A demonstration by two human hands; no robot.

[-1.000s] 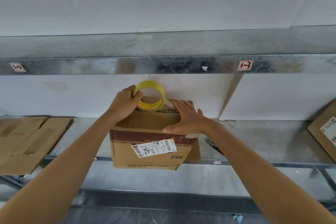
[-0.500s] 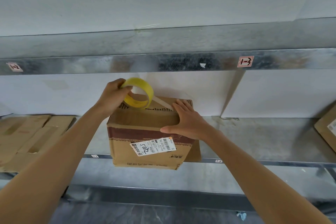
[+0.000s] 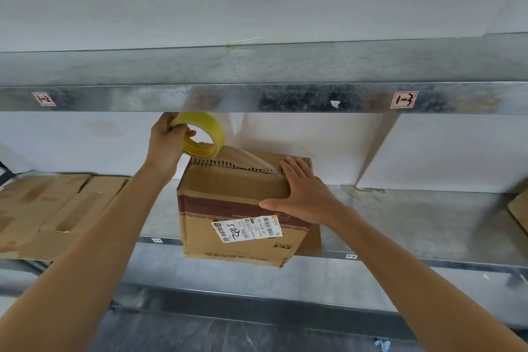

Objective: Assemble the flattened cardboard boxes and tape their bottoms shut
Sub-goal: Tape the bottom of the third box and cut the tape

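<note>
An assembled brown cardboard box [image 3: 228, 223] with a white shipping label stands on the metal shelf [image 3: 400, 226], overhanging its front edge. My left hand [image 3: 167, 143] grips a yellow tape roll [image 3: 204, 134] above the box's far left corner. A clear strip of tape [image 3: 248, 158] stretches from the roll across the box's top to my right hand [image 3: 303, 194]. That hand lies flat on the top's right side, fingers straight, pressing the tape end down.
Flattened cardboard boxes [image 3: 48, 211] lie on the shelf at left. Another box corner [image 3: 518, 208] shows at the right edge. An upper metal shelf [image 3: 257, 97] with red-bordered labels runs just above the roll. A white wall stands behind.
My left hand has pulled the tape roll up and to the left, drawing out a longer strip of tape. My right hand has stayed pressed on the box top.
</note>
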